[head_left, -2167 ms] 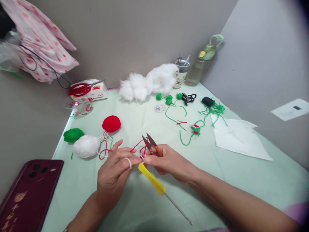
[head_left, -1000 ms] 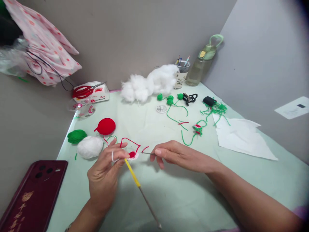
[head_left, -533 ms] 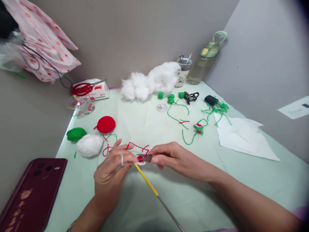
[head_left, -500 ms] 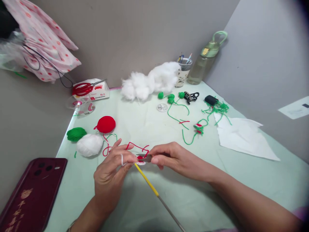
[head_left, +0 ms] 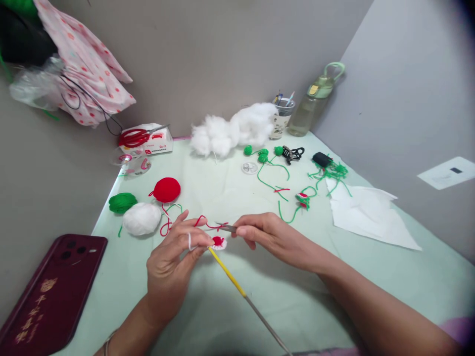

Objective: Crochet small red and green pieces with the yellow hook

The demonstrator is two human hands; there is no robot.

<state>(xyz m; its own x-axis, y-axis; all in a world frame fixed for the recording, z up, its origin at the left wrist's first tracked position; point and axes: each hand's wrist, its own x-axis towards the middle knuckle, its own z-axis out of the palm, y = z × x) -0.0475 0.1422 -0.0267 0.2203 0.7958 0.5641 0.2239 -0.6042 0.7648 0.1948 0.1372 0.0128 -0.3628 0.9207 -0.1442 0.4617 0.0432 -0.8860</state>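
Small scissors (head_left: pixel 230 228), whose blades crossed the red-and-white yarn piece (head_left: pixel 218 242) half a second ago, have shifted off it and now show just beyond, toward the far edge of the counter (head_left: pixel 289 311). Their blades are parted, near a red strand (head_left: pixel 201 218); whether they touch it, I cannot tell. Clamped on these scissors is the right hand (head_left: pixel 272 240), its thumb pressed against the fingers. The left hand (head_left: pixel 170 269) pinches the yarn piece by one side, over the middle of the counter's near half, together with a yellow-handled hook (head_left: pixel 232 277), whose metal shaft slants toward the near edge. White yarn (head_left: pixel 189 241) loops around a left finger. Along the counter's left edge sit the green ball (head_left: pixel 122 202) and the white ball (head_left: pixel 141 218), side by side, with the red ball (head_left: pixel 166 190) slightly farther in. White stuffing (head_left: pixel 237 129) lies by the far edge, and a phone (head_left: pixel 55 291) fills the near left corner.
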